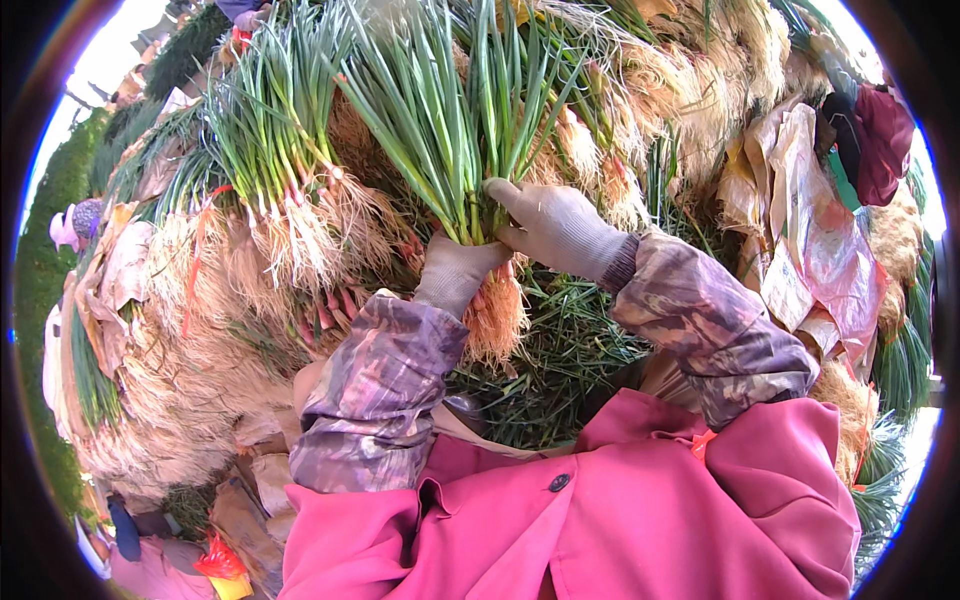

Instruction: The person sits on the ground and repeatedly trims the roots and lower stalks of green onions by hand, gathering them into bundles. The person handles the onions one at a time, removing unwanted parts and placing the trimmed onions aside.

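Observation:
My left hand (463,266), in a grey knit glove, is closed around the lower stems of a bunch of green onions (442,142). The leaves fan upward and the pale roots hang below that hand. My right hand (551,221), gloved alike, is at the right side of the same stems, its thumb and fingers against them; the fingertips are partly hidden, so its hold cannot be told for sure. Left of the held bunch lies another loose bunch of green onions (289,172), its roots spread towards me.
Rooted onion bundles (187,375) are heaped at the left, more (675,90) at the upper right. Cut green leaves (555,360) lie below my hands. Crumpled plastic sheeting (825,247) is at the right. Parts of other people show at the edges, including a dark red sleeve (885,142).

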A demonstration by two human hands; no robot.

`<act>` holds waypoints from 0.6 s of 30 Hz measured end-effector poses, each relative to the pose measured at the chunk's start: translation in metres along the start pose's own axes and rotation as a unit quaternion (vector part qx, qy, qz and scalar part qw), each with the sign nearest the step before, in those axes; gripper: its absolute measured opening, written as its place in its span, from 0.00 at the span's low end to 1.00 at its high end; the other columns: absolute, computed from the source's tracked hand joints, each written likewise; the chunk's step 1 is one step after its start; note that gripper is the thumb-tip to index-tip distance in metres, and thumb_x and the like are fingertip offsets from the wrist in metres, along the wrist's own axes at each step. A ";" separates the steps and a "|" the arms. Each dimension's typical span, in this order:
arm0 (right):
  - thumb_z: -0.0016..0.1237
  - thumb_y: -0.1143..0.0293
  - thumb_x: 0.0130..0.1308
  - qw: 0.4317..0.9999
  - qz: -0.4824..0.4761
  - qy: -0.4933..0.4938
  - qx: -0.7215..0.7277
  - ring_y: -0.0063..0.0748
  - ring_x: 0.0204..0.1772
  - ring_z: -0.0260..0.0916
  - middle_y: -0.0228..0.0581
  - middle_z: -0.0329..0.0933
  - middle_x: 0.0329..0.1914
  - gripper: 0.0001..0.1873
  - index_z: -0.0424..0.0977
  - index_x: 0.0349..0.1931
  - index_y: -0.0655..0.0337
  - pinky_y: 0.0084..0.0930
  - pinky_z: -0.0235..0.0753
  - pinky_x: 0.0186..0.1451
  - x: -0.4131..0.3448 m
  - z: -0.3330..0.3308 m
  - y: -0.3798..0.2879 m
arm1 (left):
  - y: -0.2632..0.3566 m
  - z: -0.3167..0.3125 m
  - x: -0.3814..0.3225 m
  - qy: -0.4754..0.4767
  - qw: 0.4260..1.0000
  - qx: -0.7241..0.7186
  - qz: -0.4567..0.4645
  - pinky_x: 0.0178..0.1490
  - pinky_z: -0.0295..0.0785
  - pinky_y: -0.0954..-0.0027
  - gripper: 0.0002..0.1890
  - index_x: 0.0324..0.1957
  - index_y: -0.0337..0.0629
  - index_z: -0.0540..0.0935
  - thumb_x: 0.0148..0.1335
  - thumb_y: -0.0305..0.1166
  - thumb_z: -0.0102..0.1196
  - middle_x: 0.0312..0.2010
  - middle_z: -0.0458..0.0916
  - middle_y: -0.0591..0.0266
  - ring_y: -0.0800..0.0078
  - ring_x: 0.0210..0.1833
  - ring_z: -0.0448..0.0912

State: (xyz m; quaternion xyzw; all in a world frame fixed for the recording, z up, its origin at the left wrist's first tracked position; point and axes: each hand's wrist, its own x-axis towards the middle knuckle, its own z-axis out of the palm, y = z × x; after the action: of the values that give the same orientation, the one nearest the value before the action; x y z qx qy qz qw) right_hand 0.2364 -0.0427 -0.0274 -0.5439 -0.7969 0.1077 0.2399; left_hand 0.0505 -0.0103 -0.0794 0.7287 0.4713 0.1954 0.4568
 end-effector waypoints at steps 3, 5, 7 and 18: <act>0.47 0.66 0.63 0.996 -0.081 -0.014 0.026 0.49 0.32 0.78 0.46 0.77 0.32 0.15 0.68 0.50 0.55 0.42 0.77 0.35 0.001 0.009 0.007 | -0.003 -0.004 -0.002 -0.002 0.992 0.067 0.108 0.41 0.77 0.65 0.14 0.47 0.48 0.78 0.68 0.41 0.44 0.40 0.82 0.59 0.63 0.43 0.82; 0.49 0.68 0.62 0.993 -0.087 -0.072 -0.024 0.49 0.32 0.78 0.45 0.76 0.32 0.14 0.68 0.48 0.55 0.40 0.78 0.33 -0.001 0.017 0.010 | 0.003 -0.008 -0.003 -0.015 0.989 0.096 0.110 0.43 0.77 0.65 0.15 0.47 0.47 0.77 0.67 0.43 0.45 0.40 0.82 0.59 0.62 0.43 0.82; 0.49 0.69 0.61 0.988 -0.137 -0.066 -0.029 0.49 0.31 0.78 0.44 0.75 0.32 0.13 0.69 0.47 0.56 0.40 0.78 0.31 0.001 0.019 0.013 | 0.015 -0.010 -0.006 -0.025 0.997 0.061 0.050 0.44 0.77 0.66 0.17 0.48 0.45 0.77 0.67 0.45 0.45 0.41 0.81 0.58 0.61 0.44 0.82; 0.44 0.50 0.70 0.913 0.248 -0.205 0.250 0.32 0.35 0.80 0.47 0.78 0.40 0.26 0.67 0.54 0.66 0.27 0.82 0.41 -0.035 -0.034 0.015 | 0.036 -0.032 -0.018 -0.099 0.951 -0.261 -0.135 0.42 0.73 0.73 0.21 0.49 0.33 0.78 0.57 0.36 0.62 0.35 0.82 0.60 0.74 0.37 0.77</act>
State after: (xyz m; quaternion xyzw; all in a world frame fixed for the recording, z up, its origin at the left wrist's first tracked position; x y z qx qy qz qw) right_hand 0.2758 -0.0717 -0.0136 -0.6122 -0.6154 0.4684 0.1644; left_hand 0.0373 -0.0158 -0.0299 0.5290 0.4503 0.1747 0.6978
